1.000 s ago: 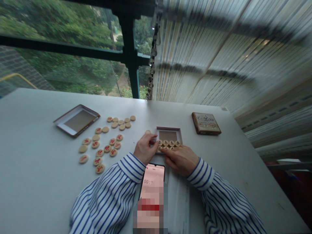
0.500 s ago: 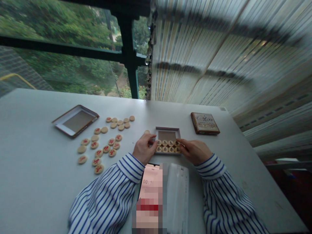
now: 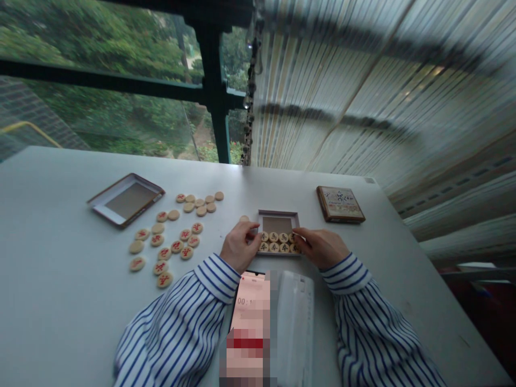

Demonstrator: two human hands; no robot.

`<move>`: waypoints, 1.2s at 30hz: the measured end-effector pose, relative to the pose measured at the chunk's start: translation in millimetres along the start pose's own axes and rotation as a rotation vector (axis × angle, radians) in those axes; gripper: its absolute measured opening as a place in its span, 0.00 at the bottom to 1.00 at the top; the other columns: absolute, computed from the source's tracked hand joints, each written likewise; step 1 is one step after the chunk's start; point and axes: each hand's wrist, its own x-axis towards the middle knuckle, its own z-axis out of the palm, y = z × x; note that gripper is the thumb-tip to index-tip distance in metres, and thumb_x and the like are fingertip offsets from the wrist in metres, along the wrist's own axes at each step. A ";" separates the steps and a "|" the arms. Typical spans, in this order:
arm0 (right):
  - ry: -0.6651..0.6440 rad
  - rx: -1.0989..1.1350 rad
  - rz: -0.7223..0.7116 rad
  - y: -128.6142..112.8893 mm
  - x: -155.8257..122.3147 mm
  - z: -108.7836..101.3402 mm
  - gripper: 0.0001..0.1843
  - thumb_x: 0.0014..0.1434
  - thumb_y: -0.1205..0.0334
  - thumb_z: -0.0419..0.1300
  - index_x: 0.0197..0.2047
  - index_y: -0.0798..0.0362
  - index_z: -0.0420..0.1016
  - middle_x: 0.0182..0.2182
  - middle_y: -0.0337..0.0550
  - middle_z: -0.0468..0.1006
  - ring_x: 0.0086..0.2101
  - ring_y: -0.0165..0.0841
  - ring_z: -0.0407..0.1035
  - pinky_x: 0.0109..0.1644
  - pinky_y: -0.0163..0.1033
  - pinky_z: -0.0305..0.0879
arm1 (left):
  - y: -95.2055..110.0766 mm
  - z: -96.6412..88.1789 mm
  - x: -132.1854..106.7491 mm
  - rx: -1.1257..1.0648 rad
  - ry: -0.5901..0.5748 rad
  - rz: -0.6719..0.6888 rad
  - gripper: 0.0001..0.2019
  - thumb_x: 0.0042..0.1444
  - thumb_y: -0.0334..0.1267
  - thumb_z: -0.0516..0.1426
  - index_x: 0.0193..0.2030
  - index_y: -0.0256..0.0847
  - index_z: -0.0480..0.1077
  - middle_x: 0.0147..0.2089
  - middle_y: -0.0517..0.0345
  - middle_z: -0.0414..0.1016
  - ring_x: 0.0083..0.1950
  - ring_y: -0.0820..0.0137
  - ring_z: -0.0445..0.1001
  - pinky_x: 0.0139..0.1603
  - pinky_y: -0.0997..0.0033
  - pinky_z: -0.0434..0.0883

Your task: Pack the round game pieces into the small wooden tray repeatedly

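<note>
A shallow open box (image 3: pixel 278 212) lies in front of me, with two rows of wooden Chinese chess pieces (image 3: pixel 284 237) in its near half. Black characters face up on them. My left hand (image 3: pixel 241 246) grips the box's left side, fingers bent at the end of the rows. On the right side, my right hand (image 3: pixel 323 248) has its index finger over the wall by the last piece of the upper row, its thumb mostly hidden. Left of the box, loose pieces (image 3: pixel 177 246) are scattered on the table, some with red characters, others blank side up. One blank piece (image 3: pixel 244 219) sits just behind my left hand.
An upturned box lid (image 3: pixel 133 200) rests at the far left of the white table (image 3: pixel 72 301). A closed printed box (image 3: pixel 341 204) stands at the back right. Nearest me are a phone (image 3: pixel 249 306) and a translucent white case (image 3: pixel 293 328). A window and a striped curtain rise behind.
My right index finger has shifted slightly at the end of the upper row. The left hand keeps its place at the box, and the pieces lie as before.
</note>
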 end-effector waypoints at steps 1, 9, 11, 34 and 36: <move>-0.002 0.000 0.001 -0.7 0.4 -0.4 0.18 0.59 0.55 0.44 0.49 0.45 0.68 0.34 0.42 0.78 0.33 0.33 0.71 0.32 0.34 0.58 | 0.1 -0.1 -0.1 0.002 -0.003 -0.003 0.10 0.49 0.34 0.54 0.39 0.38 0.68 0.33 0.56 0.71 0.28 0.76 0.69 0.27 0.76 0.69; -0.043 0.020 -0.021 -2.4 1.1 -3.8 0.16 0.59 0.56 0.44 0.46 0.44 0.69 0.35 0.40 0.78 0.33 0.33 0.71 0.31 0.34 0.57 | -0.3 -0.3 -0.2 0.005 -0.011 -0.010 0.10 0.49 0.35 0.54 0.39 0.37 0.68 0.34 0.56 0.70 0.28 0.76 0.69 0.27 0.77 0.68; -0.046 0.026 -0.019 -2.2 1.2 -4.1 0.16 0.59 0.56 0.44 0.47 0.44 0.68 0.35 0.40 0.77 0.34 0.32 0.71 0.32 0.33 0.57 | -1.0 -0.1 -0.3 0.007 -0.007 0.000 0.10 0.49 0.35 0.54 0.39 0.38 0.68 0.34 0.56 0.70 0.28 0.76 0.69 0.27 0.76 0.68; 0.334 0.168 -0.024 8.4 -1.2 11.6 0.16 0.58 0.61 0.46 0.43 0.52 0.71 0.31 0.44 0.77 0.32 0.32 0.70 0.35 0.35 0.58 | 6.7 -7.5 1.3 -0.005 0.138 -0.006 0.09 0.49 0.34 0.54 0.38 0.36 0.68 0.34 0.55 0.72 0.27 0.76 0.69 0.25 0.78 0.68; 0.391 0.215 -0.060 9.9 -0.3 13.3 0.15 0.57 0.62 0.47 0.42 0.53 0.71 0.33 0.45 0.77 0.33 0.31 0.69 0.37 0.34 0.58 | 6.9 -17.8 3.2 -0.004 0.182 -0.020 0.09 0.50 0.35 0.53 0.38 0.36 0.68 0.34 0.55 0.72 0.27 0.76 0.69 0.26 0.77 0.68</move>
